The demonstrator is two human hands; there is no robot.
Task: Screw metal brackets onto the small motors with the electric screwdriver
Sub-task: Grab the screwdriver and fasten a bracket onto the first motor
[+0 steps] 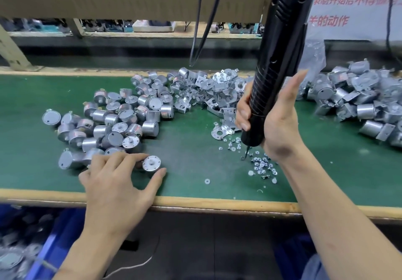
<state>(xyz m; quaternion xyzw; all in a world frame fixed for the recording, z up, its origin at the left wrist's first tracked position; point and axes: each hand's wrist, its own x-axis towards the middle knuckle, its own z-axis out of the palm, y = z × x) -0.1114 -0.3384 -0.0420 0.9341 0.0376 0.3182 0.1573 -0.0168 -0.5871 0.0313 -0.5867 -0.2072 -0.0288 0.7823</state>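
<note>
My left hand (118,178) pinches a small round silver motor (151,163) between fingertips and thumb on the green mat, at the near edge of a pile of loose motors (121,118). My right hand (272,118) grips the black electric screwdriver (276,66), held nearly upright. Its bit (247,151) points down into a scatter of small screws and washers (258,164). A heap of bent metal brackets (208,90) lies behind the screwdriver, with one flat bracket (221,131) just left of its tip.
Motors with brackets fitted are piled at the right (365,101). Black cables (202,29) hang over the back of the mat. The wooden table edge (195,203) runs along the front, and a blue bin (32,247) holding parts sits below left.
</note>
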